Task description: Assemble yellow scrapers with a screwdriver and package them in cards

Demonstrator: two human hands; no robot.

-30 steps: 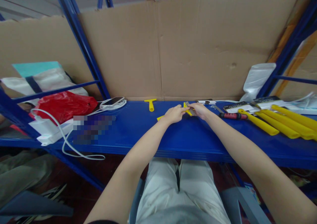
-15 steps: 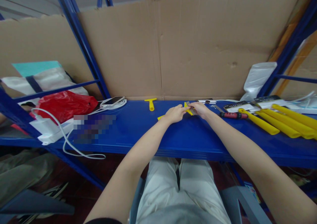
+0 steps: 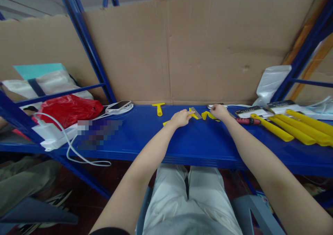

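Note:
My left hand [image 3: 180,119] is closed around a yellow scraper with a flat metal blade [image 3: 196,113], which points away to the right. A yellow handle end sticks out by the left wrist. Just right of the blade, yellow plastic pieces [image 3: 207,115] lie on the blue table. My right hand [image 3: 220,112] is beyond them, low over the tabletop, with its fingers curled. Whatever those fingers hold, if anything, is hidden. Close to the right wrist lies a red-and-black screwdriver [image 3: 248,121].
A yellow T-shaped piece [image 3: 159,109] lies at the back. Several long yellow handles [image 3: 299,128] and black-and-white packs [image 3: 251,111] are at right. To the left are a phone [image 3: 119,105] on coiled cable, a red bag [image 3: 69,109] and a power strip [image 3: 58,138]. Cardboard [image 3: 166,54] stands behind.
My right hand has left the scraper and moved right to where small metal parts lay. My left hand has shifted slightly left with the scraper. The yellow pieces between the hands are now exposed.

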